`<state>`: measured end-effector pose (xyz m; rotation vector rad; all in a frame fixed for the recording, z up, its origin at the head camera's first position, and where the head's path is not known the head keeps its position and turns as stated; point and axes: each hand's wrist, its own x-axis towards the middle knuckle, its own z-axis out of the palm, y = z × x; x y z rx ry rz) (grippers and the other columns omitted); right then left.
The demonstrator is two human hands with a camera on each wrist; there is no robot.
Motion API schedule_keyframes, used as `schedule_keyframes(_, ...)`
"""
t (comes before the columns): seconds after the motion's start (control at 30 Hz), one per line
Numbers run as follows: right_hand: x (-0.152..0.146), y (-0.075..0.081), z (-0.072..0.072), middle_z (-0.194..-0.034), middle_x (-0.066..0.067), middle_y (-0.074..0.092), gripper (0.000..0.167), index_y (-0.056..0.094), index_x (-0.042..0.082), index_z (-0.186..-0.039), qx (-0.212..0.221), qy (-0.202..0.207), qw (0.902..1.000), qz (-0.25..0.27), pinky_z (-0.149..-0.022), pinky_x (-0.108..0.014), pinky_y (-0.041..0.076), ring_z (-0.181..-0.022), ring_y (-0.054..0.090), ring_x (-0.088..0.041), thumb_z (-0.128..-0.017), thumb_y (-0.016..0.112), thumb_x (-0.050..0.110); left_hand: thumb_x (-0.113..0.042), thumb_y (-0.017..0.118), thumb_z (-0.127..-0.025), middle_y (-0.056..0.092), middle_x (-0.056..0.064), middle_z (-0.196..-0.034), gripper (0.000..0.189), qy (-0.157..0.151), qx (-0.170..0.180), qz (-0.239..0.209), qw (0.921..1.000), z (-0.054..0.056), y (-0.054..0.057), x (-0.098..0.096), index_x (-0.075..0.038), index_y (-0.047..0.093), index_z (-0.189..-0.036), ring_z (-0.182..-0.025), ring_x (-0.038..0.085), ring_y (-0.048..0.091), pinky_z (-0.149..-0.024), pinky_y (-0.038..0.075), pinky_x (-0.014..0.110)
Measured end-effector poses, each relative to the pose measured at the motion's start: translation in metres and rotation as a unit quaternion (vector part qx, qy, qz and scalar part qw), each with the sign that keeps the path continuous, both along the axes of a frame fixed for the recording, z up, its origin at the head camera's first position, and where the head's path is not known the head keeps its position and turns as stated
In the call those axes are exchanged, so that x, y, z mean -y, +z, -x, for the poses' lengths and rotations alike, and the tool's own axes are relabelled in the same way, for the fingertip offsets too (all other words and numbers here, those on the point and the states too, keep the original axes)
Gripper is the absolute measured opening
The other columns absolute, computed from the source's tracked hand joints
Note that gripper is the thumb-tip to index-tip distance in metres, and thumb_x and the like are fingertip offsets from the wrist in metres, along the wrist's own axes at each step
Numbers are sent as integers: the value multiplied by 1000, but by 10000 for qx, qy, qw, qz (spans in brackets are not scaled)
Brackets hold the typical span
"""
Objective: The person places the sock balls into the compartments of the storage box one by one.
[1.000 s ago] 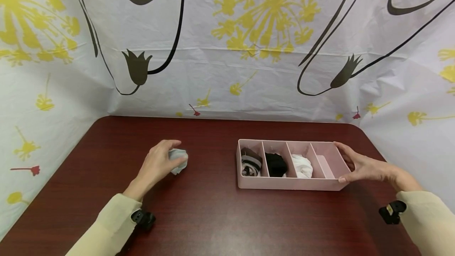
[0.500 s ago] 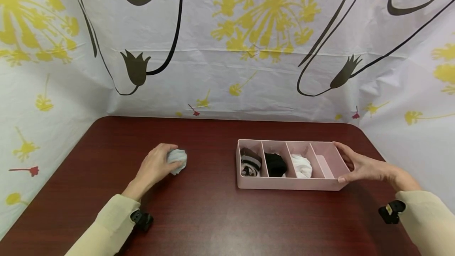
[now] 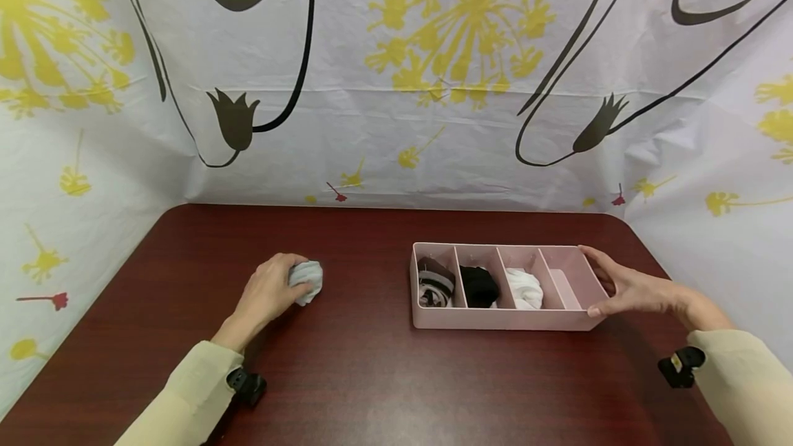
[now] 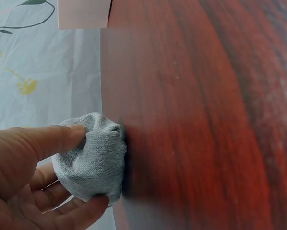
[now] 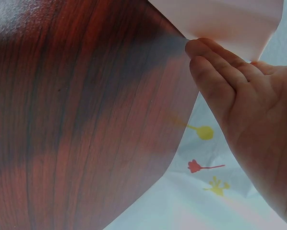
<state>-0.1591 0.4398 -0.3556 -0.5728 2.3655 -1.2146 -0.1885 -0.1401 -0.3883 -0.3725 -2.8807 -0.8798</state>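
Note:
A rolled light grey sock (image 3: 309, 281) is on the table at left. My left hand (image 3: 265, 294) grips it, thumb on one side and fingers round the other, as the left wrist view also shows with the grey sock (image 4: 93, 158). At right stands a pink divided box (image 3: 504, 320). My right hand (image 3: 638, 292) holds its right end, thumb at the front corner and fingers at the end wall; the fingers (image 5: 213, 79) lie against the box (image 5: 230, 24) in the right wrist view. From the left, its compartments hold a striped sock (image 3: 436, 284), a black sock (image 3: 480, 286) and a white sock (image 3: 524, 289).
The dark red wooden table (image 3: 372, 377) has rounded far corners. A white sheet with flower prints (image 3: 347, 109) hangs behind it and at both sides. The box's rightmost compartment (image 3: 582, 274) shows its pink floor.
My left hand has lowered slightly and its fingers have closed round the grey sock. The sock stays in nearly the same place. My right hand and the box have hardly moved.

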Motion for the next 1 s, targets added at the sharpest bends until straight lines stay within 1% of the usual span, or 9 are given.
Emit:
schedule_keyframes(0.13, 0, 1, 0, -136, -23, 27, 101, -10, -7, -144, 33, -39, 10000, -29, -80, -23, 50, -113, 43, 11, -78, 67, -4, -16, 74, -79, 62, 17, -108, 38, -37, -17, -103, 9999, 1, 0, 0, -1, 63, -113, -85, 26, 57, -69, 47, 41)
schedule_keyframes(0.27, 1, 3, -1, -136, -32, 23, 102, -10, -7, -144, 46, -116, 9998, -122, -80, -22, 49, -112, 43, 12, -78, 68, -3, -14, 74, -80, 62, 16, -105, 37, -86, -52, -198, 9998, 3, 0, -1, -1, 63, -112, -85, 26, 56, -69, 47, 40)
schedule_keyframes(0.37, 2, 5, -1, -136, -37, 21, 102, -9, -7, -144, 43, -125, 9998, -154, -80, -21, 49, -111, 43, 13, -78, 69, -2, -12, 73, -80, 62, 15, -102, 35, -110, -122, -290, 9994, 4, 2, -5, -1, 63, -111, -85, 25, 56, -70, 48, 40)
schedule_keyframes(0.47, 1, 5, 0, -136, -39, 20, 102, -9, -6, -144, 23, -124, 9998, -183, -80, -21, 48, -111, 42, 14, -78, 69, -1, -11, 74, -79, 62, 13, -100, 35, -153, -200, -378, 9990, 4, 5, -11, -2, 64, -110, -84, 25, 56, -70, 48, 40)
schedule_keyframes(0.63, 2, 6, 0, -137, -37, 20, 102, -8, -6, -144, 33, -162, 9997, -163, -80, -21, 48, -111, 41, 14, -78, 69, -1, -12, 75, -78, 62, 11, -99, 35, -317, -252, -527, 9978, 5, 15, -30, -4, 64, -110, -84, 23, 56, -71, 48, 39)
schedule_keyframes(0.87, 3, 3, -1, -137, -38, 19, 103, -10, -6, -144, 78, -162, 9998, -80, -80, -22, 49, -112, 41, 14, -78, 69, -2, -13, 75, -76, 63, 8, -99, 36, -680, -429, -739, 9940, 8, 29, -63, -8, 65, -110, -86, 21, 57, -73, 48, 36)
schedule_keyframes(1.0, 3, 2, -2, -136, -34, 22, 102, -8, -5, -145, 79, -210, 9997, -122, -80, -24, 49, -112, 43, 10, -78, 69, -2, -12, 74, -75, 63, 6, -97, 37, -872, -387, -866, 9917, 9, 36, -83, -9, 65, -111, -83, 19, 55, -72, 47, 34)
